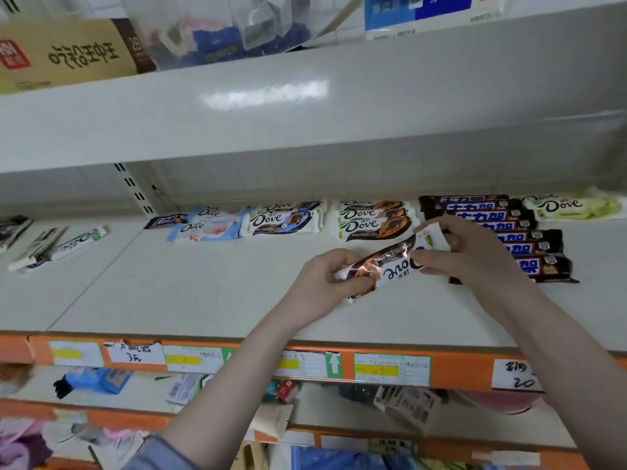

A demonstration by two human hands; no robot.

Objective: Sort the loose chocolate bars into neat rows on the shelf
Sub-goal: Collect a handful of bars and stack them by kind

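Both hands hold one white, brown and orange Dove bar (pixel 393 266) just above the white shelf (pixel 190 286), its lettering upside down to me. My left hand (pixel 322 279) grips its left end and my right hand (pixel 464 252) pinches its right end. Behind it lies a row of matching orange Dove bars (pixel 373 222). To the left are a stack of blue-brown Dove bars (pixel 285 218) and light blue Dove bars (pixel 207 225). A column of dark Snickers bars (pixel 529 239) runs along the right, partly hidden by my right hand. A green Dove bar (pixel 573 206) lies at the far right.
One dark Snickers bar (pixel 166 220) lies loose behind the light blue bars. Toothpaste boxes (pixel 57 247) lie at the left on the adjoining shelf. An upper shelf (pixel 305 106) overhangs closely. The orange front rail (pixel 258 361) carries price tags, with cluttered shelves below.
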